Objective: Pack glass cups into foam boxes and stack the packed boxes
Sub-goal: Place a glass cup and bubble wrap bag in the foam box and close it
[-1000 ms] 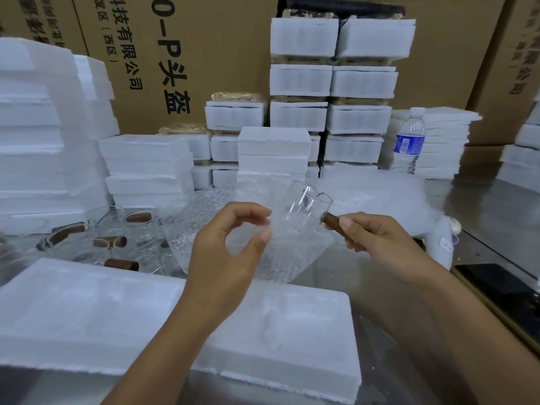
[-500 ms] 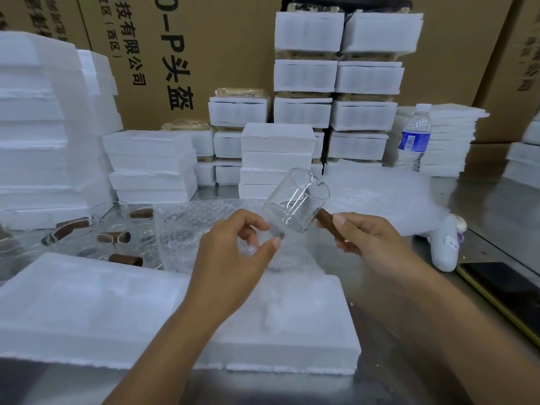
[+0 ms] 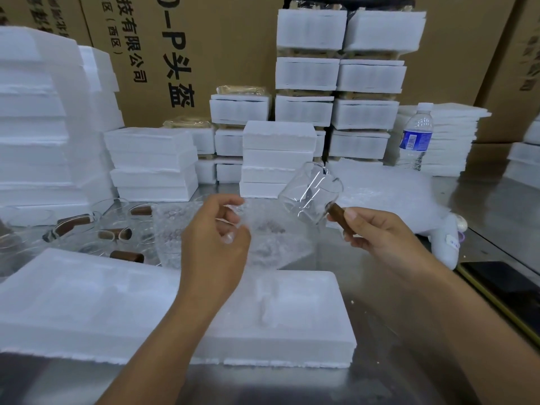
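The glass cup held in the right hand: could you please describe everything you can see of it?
The glass cup is clear, cylindrical and empty, with a brown wood-like handle sticking out of its side. It hangs tilted in the air, mouth uppermost, above the metal table beyond the foam box. Only the right hand touches it, pinching the handle; the left hand, pinching bubble wrap, is apart.

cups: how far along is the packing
Done: packed boxes stand stacked at the back. In hand: the right grip holds a cup in the air by its brown handle, unwrapped, and the left grip pinches bubble wrap. Left: the front foam box lies open, its slots look bare, and more cups sit at the left.
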`<control>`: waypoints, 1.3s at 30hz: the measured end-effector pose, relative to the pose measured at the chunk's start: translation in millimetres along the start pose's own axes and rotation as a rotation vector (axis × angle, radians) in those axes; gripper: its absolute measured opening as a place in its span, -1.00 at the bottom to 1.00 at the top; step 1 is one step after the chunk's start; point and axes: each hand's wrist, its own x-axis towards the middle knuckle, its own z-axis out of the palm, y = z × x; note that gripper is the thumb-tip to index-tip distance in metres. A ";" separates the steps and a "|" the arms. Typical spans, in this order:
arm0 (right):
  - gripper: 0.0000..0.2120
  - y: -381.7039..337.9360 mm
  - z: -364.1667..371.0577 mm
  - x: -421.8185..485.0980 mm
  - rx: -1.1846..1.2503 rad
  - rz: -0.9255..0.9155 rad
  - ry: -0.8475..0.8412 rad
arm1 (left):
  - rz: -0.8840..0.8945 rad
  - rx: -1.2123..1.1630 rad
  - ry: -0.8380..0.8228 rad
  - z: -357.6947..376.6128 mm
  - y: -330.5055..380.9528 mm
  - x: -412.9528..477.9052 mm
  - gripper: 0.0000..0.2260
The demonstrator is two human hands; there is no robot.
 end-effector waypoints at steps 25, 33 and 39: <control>-0.76 -0.8 11.2 -3.2 -0.360 -0.240 0.054 | -0.433 -0.468 0.029 -6.2 0.8 10.4 -0.87; -0.81 2.9 18.5 -2.4 -0.319 -0.217 0.007 | -0.455 -0.315 -0.189 -7.1 -2.3 6.6 -0.64; -0.80 6.5 20.3 -2.5 -0.218 -0.192 0.021 | -0.433 -0.341 -0.222 -9.7 -4.0 8.3 -0.76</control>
